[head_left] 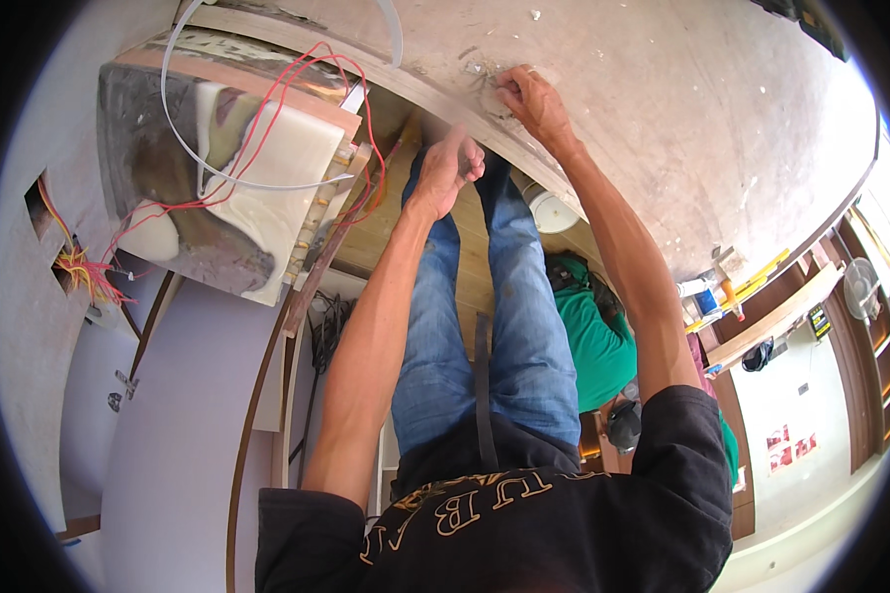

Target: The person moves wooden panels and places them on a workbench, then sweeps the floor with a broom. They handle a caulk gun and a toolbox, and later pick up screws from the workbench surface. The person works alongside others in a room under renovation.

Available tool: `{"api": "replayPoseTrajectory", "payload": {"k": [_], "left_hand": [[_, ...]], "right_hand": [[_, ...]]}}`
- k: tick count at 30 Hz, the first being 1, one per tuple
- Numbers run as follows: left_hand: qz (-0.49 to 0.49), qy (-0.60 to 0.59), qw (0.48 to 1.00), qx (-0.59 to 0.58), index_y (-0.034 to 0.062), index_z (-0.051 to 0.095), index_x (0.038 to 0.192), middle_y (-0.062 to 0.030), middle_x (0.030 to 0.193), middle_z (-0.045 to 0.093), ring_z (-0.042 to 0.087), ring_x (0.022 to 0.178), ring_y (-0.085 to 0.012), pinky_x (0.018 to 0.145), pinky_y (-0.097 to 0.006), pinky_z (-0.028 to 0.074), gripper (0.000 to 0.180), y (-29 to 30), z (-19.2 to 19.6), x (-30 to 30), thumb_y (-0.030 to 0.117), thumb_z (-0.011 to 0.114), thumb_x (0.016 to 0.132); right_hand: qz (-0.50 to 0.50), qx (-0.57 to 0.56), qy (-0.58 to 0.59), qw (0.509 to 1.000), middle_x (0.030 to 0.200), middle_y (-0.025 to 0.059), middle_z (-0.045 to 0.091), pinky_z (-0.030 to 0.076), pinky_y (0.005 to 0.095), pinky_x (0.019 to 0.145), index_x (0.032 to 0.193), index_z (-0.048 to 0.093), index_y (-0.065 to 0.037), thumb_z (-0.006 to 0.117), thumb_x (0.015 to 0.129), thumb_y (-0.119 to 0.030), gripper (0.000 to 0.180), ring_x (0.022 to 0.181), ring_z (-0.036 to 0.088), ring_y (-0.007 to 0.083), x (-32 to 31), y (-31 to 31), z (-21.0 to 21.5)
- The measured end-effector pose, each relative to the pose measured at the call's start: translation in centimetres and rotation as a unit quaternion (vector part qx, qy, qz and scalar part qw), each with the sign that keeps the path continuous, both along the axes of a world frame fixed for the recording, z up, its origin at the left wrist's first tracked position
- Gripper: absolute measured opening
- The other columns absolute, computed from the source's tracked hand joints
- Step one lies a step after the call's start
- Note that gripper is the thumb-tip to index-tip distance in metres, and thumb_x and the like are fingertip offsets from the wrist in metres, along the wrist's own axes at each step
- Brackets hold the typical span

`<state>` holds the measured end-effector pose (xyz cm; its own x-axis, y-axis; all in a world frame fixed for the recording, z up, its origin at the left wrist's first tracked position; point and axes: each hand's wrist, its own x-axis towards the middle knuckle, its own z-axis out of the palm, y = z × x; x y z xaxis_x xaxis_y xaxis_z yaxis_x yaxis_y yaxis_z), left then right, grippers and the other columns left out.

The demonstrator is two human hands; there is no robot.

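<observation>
My right hand (pixel 536 104) rests at a large pale board (pixel 692 148), its fingers bent and pinched together beside a patch of small dark debris (pixel 478 69). Whatever lies between those fingertips is too small to make out. Lower and to the left, my left hand (pixel 447 176) hovers by the near edge of the same board, over my legs. Motion smears its upper fingers, while the others look curled. A white curved strip (pixel 178 119) and thin red wires (pixel 277 104) hang over a marbled stone-look block (pixel 237 188) left of my hands.
Coloured wires (pixel 84 272) spill from a wall opening at the left. Below stands a pale curved panel (pixel 183 425). A person in a green shirt (pixel 593 346) is near my right leg, beside a round white lid-like object (pixel 552 211). Tools and a yellow level (pixel 742 287) lie at the right.
</observation>
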<state>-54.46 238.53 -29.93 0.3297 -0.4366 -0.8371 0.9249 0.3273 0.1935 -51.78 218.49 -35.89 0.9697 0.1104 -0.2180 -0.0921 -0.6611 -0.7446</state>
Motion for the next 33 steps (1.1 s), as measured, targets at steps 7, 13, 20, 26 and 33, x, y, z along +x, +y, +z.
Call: {"api": "replayPoseTrajectory", "payload": {"k": [7,13,20,26,33], "left_hand": [[0.010,0.002,1.000,-0.001,0.0106,0.045,0.069,-0.0030,0.068,0.046,0.044,0.062,-0.0147,0.057,-0.026,0.035,0.042,0.2,-0.4,0.1,0.043,0.051,0.094],[0.008,0.000,1.000,0.004,0.0103,0.045,0.069,-0.0026,0.067,0.046,0.043,0.062,-0.0136,0.056,-0.025,0.035,0.042,-0.2,-0.1,-0.1,0.043,0.051,0.095],[0.009,-0.005,1.000,-0.004,0.0104,0.044,0.068,-0.0024,0.067,0.046,0.044,0.063,-0.0137,0.057,-0.026,0.035,0.042,0.1,-0.4,0.2,0.043,0.050,0.095],[-0.001,0.000,1.000,0.002,0.0104,0.044,0.068,-0.0028,0.067,0.046,0.044,0.063,-0.0137,0.057,-0.026,0.035,0.042,-0.6,-0.3,0.0,0.043,0.051,0.095],[-0.009,0.003,1.000,0.002,0.0102,0.045,0.069,-0.0032,0.068,0.046,0.044,0.062,-0.0140,0.057,-0.026,0.035,0.042,-0.4,-0.1,0.0,0.042,0.051,0.094]], "right_hand": [[-0.040,-0.023,0.006,0.999,0.087,0.0159,0.062,0.049,0.0369,0.073,0.096,0.061,-0.002,0.062,0.082,-0.014,0.019,0.078,0.061,0.0294,-0.6,0.0,0.3],[-0.055,-0.061,0.002,0.997,0.088,0.0167,0.062,0.049,0.0373,0.070,0.094,0.061,-0.002,0.059,0.082,-0.015,0.017,0.075,0.061,0.0295,-0.5,1.0,0.1],[-0.279,0.270,0.165,0.907,0.079,0.0078,0.059,0.047,0.0317,0.065,0.091,0.059,-0.002,0.051,0.085,-0.012,0.015,0.070,0.056,0.0159,-1.5,-1.0,-0.6],[-0.202,0.215,0.149,0.944,0.086,0.0088,0.059,0.047,0.0328,0.071,0.095,0.060,-0.002,0.056,0.085,-0.016,0.018,0.079,0.058,0.0194,-0.4,-0.9,-0.6],[-0.027,-0.014,0.002,1.000,0.084,0.0164,0.060,0.049,0.0333,0.070,0.096,0.061,0.000,0.061,0.084,-0.015,0.019,0.079,0.061,0.0256,-0.2,0.2,-1.1]]}}
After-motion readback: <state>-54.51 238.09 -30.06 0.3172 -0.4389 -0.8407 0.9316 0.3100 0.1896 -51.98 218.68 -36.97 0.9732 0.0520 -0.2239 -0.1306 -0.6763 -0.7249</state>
